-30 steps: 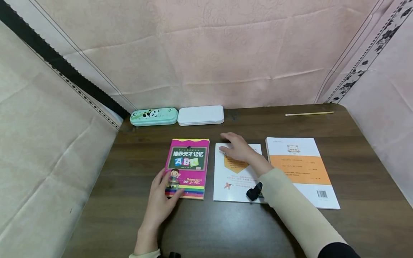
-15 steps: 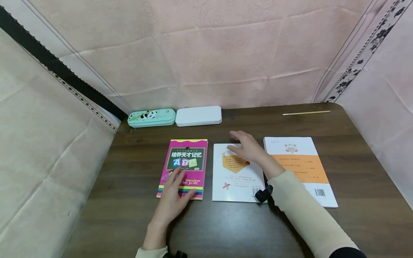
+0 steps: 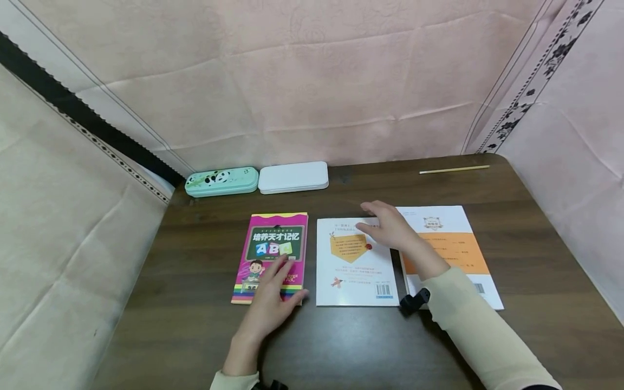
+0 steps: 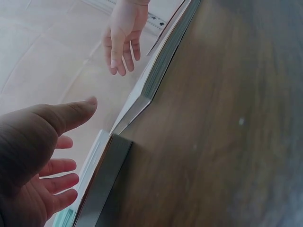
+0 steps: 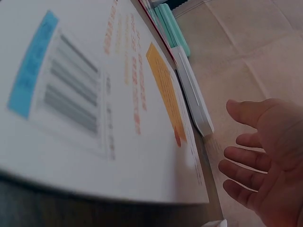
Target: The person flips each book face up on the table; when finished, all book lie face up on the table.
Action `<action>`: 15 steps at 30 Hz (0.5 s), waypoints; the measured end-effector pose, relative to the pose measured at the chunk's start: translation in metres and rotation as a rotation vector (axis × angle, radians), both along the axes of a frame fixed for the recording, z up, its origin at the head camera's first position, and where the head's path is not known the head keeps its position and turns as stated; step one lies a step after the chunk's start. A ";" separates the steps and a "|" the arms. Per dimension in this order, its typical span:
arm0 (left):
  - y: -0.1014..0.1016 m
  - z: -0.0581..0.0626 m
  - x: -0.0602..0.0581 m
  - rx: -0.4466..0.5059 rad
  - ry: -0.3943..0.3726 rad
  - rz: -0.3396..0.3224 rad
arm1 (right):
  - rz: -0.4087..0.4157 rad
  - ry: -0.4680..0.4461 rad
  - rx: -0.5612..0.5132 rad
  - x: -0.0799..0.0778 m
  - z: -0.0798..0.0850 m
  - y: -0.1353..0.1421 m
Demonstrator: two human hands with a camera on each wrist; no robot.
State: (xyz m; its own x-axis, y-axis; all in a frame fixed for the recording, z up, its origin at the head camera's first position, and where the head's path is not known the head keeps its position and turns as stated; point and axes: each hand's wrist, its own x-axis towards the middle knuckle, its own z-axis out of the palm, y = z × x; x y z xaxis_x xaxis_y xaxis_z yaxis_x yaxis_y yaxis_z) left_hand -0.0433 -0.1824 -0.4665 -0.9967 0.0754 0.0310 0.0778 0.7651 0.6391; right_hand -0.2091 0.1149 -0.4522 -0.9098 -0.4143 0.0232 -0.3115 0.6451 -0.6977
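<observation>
Over the lower right part of a pink book [image 3: 275, 233] is my left hand [image 3: 273, 298], fingers spread; whether they touch the cover I cannot tell. In the left wrist view that hand [image 4: 42, 156] holds nothing. My right hand [image 3: 390, 227] is above the upper right corner of a white book [image 3: 346, 271] with an orange pennant shape and a barcode. It also overlaps the left edge of a larger white book [image 3: 448, 249] with a broad orange band. The right wrist view shows the right hand's [image 5: 270, 161] fingers extended, with nothing in them.
Along the table's [image 3: 161, 303] back edge lie a mint green panda pencil case [image 3: 221, 182] and a white case [image 3: 293, 177], side by side. A thin yellow stick [image 3: 454, 169] lies at the back right. Pale cloth [image 3: 312, 81] hangs behind and at both sides.
My right hand has moved right, from the middle book's upper middle to its right corner. My left hand has moved right, from the pink book's left edge over its cover.
</observation>
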 end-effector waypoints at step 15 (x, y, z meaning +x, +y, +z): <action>0.018 0.006 -0.007 -0.003 -0.062 -0.060 | -0.038 0.066 0.063 0.001 -0.004 0.030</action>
State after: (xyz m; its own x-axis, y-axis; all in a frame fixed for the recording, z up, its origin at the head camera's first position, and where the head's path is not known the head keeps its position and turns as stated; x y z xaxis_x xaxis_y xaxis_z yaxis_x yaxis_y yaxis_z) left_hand -0.0506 -0.1644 -0.4610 -0.9903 0.1353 -0.0304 0.0844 0.7620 0.6421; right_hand -0.2078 0.1446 -0.4563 -0.9223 -0.3821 0.0581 -0.3298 0.6995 -0.6340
